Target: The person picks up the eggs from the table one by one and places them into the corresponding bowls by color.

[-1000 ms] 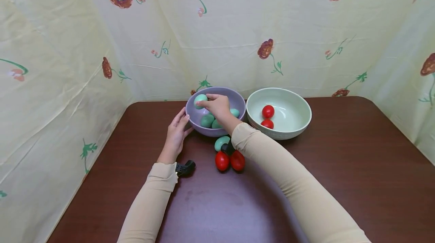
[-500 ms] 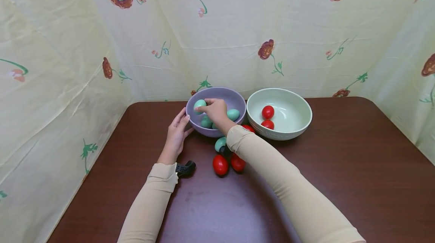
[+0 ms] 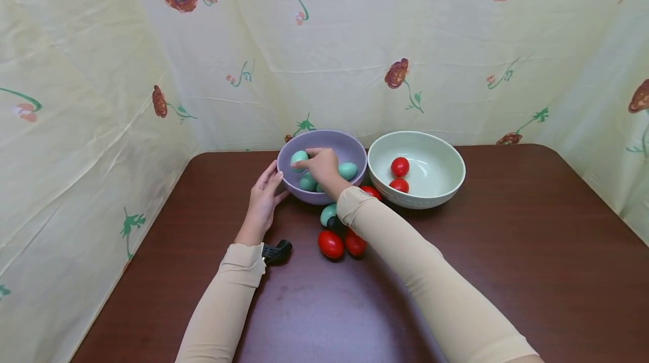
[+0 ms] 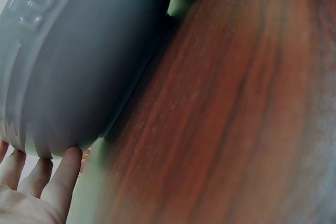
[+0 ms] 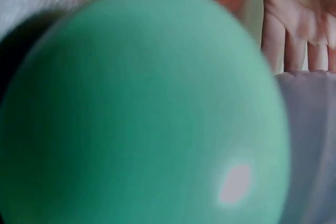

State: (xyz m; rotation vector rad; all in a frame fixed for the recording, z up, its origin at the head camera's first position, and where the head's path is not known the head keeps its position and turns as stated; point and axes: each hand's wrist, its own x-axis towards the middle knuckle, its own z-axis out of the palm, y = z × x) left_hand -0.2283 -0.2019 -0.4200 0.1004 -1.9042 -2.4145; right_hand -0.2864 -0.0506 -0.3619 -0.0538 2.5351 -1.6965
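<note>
My right hand (image 3: 324,168) is inside the purple bowl (image 3: 355,151), pinching a green egg (image 3: 298,160) between thumb and fingers near the bowl's left wall. Several other green eggs (image 3: 347,171) lie in the bowl, partly behind the hand. My left hand (image 3: 261,199) touches the bowl's left outer side with straight fingers, as the left wrist view shows at the fingertips (image 4: 73,153). On the table before the bowl, another green egg (image 3: 328,215) lies partly behind the right wrist's black camera. It likely fills the right wrist view as a large green egg (image 5: 157,114).
A pale green bowl (image 3: 446,168) stands right of the purple one, with two red eggs (image 3: 400,167) inside. Two red eggs (image 3: 330,244) lie on the brown table (image 3: 532,250), and another red egg (image 3: 372,191) sits by the bowls. A flowered curtain (image 3: 334,70) hangs behind.
My right hand has come slightly lower and nearer in the bowl with its green egg. The right forearm moved left, uncovering a red egg by the bowls. One red egg on the table shifted slightly.
</note>
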